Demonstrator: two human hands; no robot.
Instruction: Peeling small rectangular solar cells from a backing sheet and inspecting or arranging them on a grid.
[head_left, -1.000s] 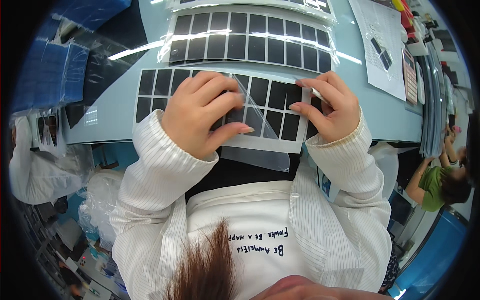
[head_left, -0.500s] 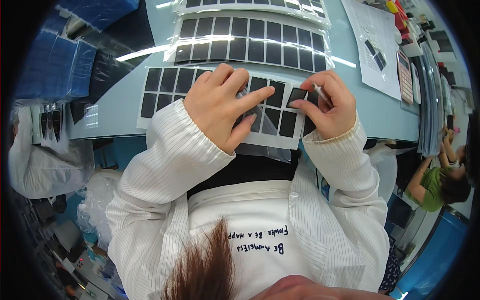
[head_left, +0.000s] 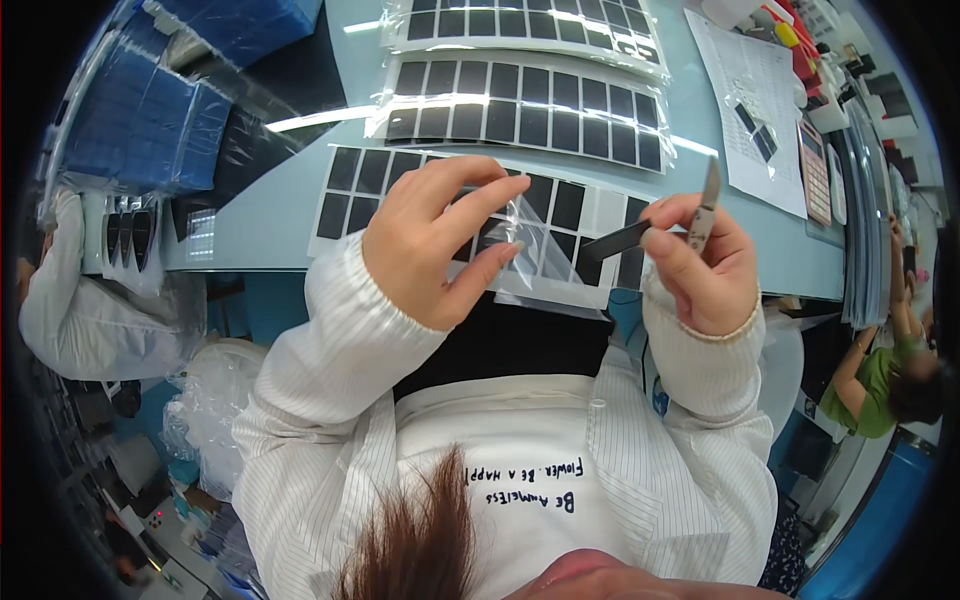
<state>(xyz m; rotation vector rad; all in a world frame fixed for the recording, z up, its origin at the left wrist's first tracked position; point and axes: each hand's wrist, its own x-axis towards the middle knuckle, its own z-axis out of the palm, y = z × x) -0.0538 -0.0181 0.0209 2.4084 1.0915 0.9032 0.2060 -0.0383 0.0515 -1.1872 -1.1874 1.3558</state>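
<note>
The left hand [head_left: 440,240] pinches a clear plastic film [head_left: 525,235] between thumb and fingers, lifting it off the near sheet of black rectangles [head_left: 560,215], which lies at the near edge of the pale blue desk [head_left: 260,215]. The right hand [head_left: 700,265] is closed around a thin metal blade tool [head_left: 706,205] that points upward, and also grips one loose black strip [head_left: 618,240], held just above the sheet's right part. Both hands hover over that sheet and hide much of its middle.

Farther away on the desk lie two more sheets of black rectangles in clear wrapping [head_left: 530,105], one behind the other. To the far right rests a printed paper [head_left: 750,110] with a few small dark pieces on it, and beside it a pink calculator [head_left: 815,170]. On the far left stand stacked blue packs in plastic [head_left: 150,120]. Another person in a white sleeve [head_left: 60,300] is at the left edge, and a person in green [head_left: 880,380] sits at the right.
</note>
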